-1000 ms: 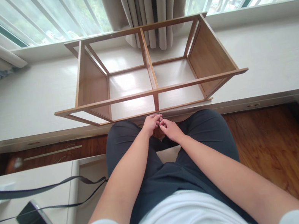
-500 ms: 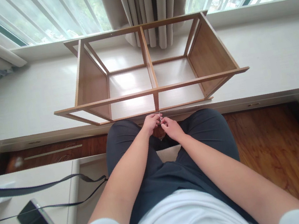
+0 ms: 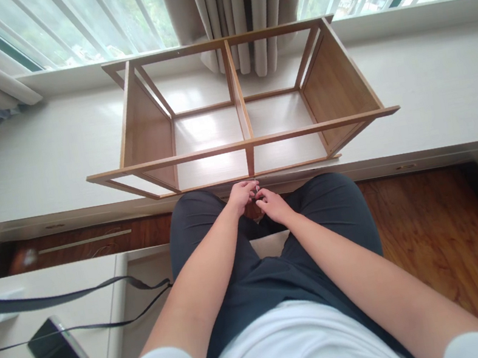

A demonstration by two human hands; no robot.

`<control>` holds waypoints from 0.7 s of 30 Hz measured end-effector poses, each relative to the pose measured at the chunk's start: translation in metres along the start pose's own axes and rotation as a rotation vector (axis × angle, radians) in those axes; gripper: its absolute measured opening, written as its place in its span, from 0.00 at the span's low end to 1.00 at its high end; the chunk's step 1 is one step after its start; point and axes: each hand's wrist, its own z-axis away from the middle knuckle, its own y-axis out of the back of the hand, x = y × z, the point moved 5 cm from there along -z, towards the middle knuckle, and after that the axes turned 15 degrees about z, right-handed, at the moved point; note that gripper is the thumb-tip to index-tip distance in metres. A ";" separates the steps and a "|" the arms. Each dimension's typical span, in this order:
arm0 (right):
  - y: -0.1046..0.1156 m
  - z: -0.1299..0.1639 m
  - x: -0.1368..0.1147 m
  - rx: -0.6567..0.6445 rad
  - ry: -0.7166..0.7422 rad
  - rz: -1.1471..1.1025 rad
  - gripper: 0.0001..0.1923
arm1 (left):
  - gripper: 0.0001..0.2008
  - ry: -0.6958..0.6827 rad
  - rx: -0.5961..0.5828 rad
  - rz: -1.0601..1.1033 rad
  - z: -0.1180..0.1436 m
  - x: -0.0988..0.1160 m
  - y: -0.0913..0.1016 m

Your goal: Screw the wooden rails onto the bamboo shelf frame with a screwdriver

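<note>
Metal, small and thin, a fastener-like piece (image 3: pixel 258 188) sits pinched between both hands at the wooden shelf frame's (image 3: pixel 241 141) lower front rail. Left hand (image 3: pixel 242 194) and right hand (image 3: pixel 272 204) have fingers closed on it. Frame looks assembled on the tabletop (image 3: pixel 33 166); this fitting seems unfinished.

Both my forearms reach forward over my lap and converge. My left hand (image 3: pixel 242 195) and right hand (image 3: pixel 272 205) meet fingertip to fingertip, fingers curled in a pinch, knuckles up.
</note>
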 end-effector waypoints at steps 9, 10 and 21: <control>-0.004 -0.002 0.004 -0.021 0.009 -0.014 0.05 | 0.12 0.000 -0.007 0.027 0.001 0.000 0.000; -0.004 -0.002 0.004 -0.023 0.010 -0.015 0.04 | 0.11 0.002 -0.006 0.024 0.001 0.000 0.000; -0.004 -0.002 0.004 -0.024 0.010 -0.006 0.03 | 0.09 0.005 0.007 0.009 0.004 0.002 -0.001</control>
